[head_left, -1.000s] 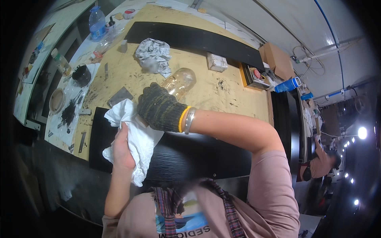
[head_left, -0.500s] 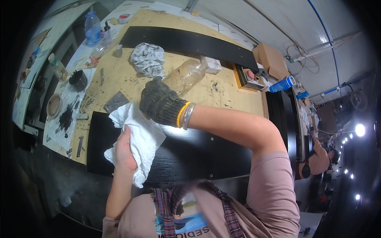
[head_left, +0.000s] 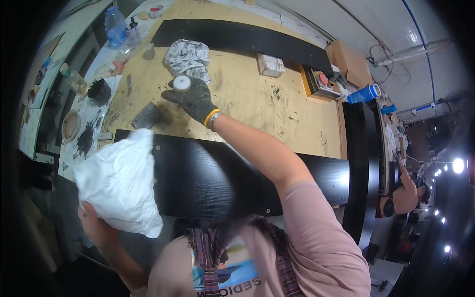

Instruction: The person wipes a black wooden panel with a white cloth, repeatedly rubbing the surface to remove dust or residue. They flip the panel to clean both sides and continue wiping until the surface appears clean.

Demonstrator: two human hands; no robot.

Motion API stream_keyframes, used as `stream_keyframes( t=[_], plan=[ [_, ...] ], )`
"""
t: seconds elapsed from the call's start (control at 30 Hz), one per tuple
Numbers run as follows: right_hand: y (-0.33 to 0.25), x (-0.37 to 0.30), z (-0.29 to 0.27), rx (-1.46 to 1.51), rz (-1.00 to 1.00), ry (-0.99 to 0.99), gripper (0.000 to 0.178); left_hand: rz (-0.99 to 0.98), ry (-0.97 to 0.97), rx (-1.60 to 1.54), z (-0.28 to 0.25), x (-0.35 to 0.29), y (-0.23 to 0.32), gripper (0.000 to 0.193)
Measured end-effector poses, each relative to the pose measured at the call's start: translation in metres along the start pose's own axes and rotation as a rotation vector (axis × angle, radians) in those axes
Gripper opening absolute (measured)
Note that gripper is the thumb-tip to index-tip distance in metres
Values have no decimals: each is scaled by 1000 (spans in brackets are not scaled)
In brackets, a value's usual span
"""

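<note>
My bare left hand [head_left: 94,218] grips a crumpled white cloth [head_left: 118,183], held up beyond the left end of the near black board [head_left: 217,178]. My right hand [head_left: 195,99], in a dark knitted glove with a yellow cuff, is closed around a bottle. Its round white cap [head_left: 181,83] points up towards me, and the hand hides most of its body. Just beyond the glove lies a wadded grey-stained rag [head_left: 188,57]. A dark grey block [head_left: 147,115] rests on the table between the glove and the cloth.
Along the far side of the wooden table [head_left: 247,116] lies another black board [head_left: 237,44]. A white block [head_left: 270,65] and a box of small items [head_left: 321,84] stand near it. At left are a dark cup [head_left: 99,91] and a blue-tinted bottle [head_left: 115,29]. A person [head_left: 403,193] works far right.
The white cloth has moved left in my left hand, off the board. My right hand has moved away from me, and the clear bottle has been tilted up, cap towards me.
</note>
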State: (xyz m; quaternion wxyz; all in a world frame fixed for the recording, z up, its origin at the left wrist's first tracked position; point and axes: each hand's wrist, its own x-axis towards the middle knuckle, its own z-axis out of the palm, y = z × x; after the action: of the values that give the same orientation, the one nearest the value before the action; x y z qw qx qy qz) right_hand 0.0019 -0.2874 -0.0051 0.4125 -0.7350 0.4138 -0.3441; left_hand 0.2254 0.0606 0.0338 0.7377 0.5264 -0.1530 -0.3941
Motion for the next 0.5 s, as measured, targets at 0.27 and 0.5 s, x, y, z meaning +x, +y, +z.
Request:
stream_keyframes(
  t=[0.27,0.5],
  plan=[
    [4,-17,-16,-84,-18,-202,71,537,-1132,1286,180,-35,-122,51],
    [31,-124,-147,-495,152,-167,73,346,-508,1677,80,75,-98,65]
  ],
)
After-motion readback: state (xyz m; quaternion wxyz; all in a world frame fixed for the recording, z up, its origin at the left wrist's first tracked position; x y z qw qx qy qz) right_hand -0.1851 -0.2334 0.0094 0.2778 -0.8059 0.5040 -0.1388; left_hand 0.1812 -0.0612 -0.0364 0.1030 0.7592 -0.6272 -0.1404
